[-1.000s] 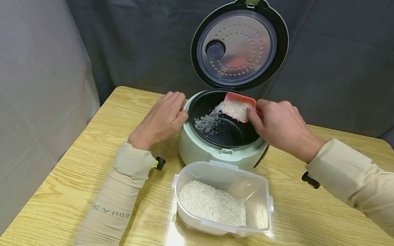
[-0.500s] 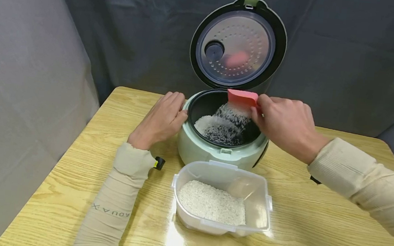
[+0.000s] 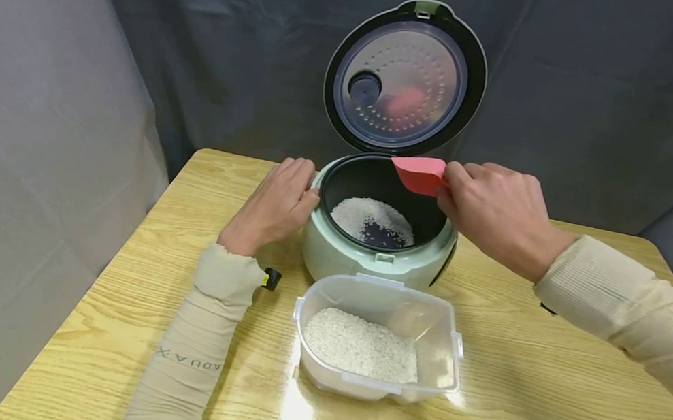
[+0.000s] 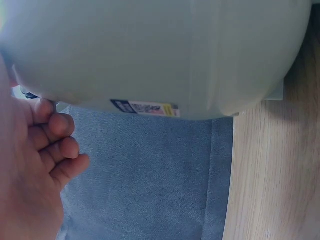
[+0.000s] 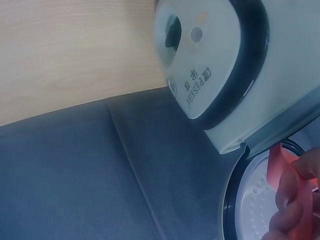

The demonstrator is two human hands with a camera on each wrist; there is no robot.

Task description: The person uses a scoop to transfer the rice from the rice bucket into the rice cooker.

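In the head view a pale green rice cooker (image 3: 340,255) stands with its lid (image 3: 409,74) raised. White rice (image 3: 366,216) lies in its black inner pot. My right hand (image 3: 499,210) pinches the handle of a pink scoop (image 3: 419,174), tipped over the pot's right side with its underside showing. My left hand (image 3: 278,204) grips the cooker's left rim, and the left wrist view shows curled fingers (image 4: 60,125) against the cooker's edge. In front of the cooker sits a clear plastic container (image 3: 436,371) holding more rice (image 3: 362,346).
Everything stands on a wooden table (image 3: 539,395). A dark grey curtain (image 3: 254,57) hangs right behind the raised lid, and a lighter grey cloth (image 3: 52,159) closes off the left side. The right wrist view shows the cooker's control panel (image 5: 200,65) with a dark knob.
My right hand has turned the scoop over, and its rice has poured into the pot, where the pile has grown. The hand has shifted slightly right. My left hand stays on the rim.
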